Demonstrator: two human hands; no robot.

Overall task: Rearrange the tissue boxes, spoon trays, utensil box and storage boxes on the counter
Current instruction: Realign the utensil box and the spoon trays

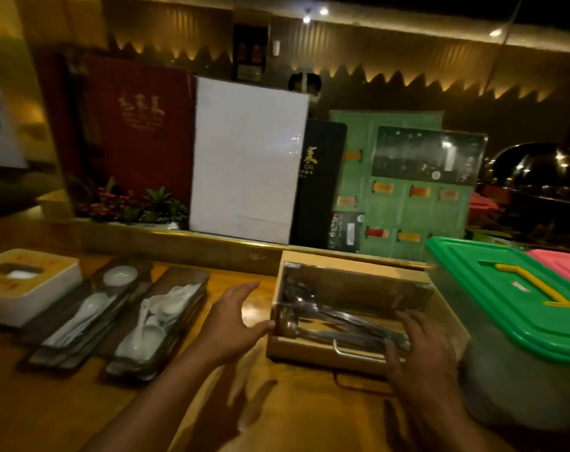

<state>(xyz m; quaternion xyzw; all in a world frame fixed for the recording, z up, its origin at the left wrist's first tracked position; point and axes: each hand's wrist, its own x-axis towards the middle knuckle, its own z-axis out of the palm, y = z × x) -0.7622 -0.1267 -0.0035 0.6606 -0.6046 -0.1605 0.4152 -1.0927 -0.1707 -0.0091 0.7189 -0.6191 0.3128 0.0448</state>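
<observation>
A wooden utensil box (309, 349) with a clear lid and metal cutlery inside stands in the middle of the counter. My left hand (233, 316) is spread open at its left side, thumb touching the box's left wall. My right hand (420, 350) rests on the box's front right corner, fingers over the lid and the metal handle. Two dark spoon trays (91, 308) (166, 318) with white spoons lie to the left. A white and yellow tissue box (26, 282) sits at the far left. A storage box with a green lid (518, 305) stands right of the utensil box.
A pink-lidded box (560, 262) sits behind the green one. Upright menus, a white board (247, 158) and a green board lean along the raised ledge behind the counter. A small plant arrangement (137, 203) stands on the ledge at left. Bare wooden counter (293, 419) lies in front.
</observation>
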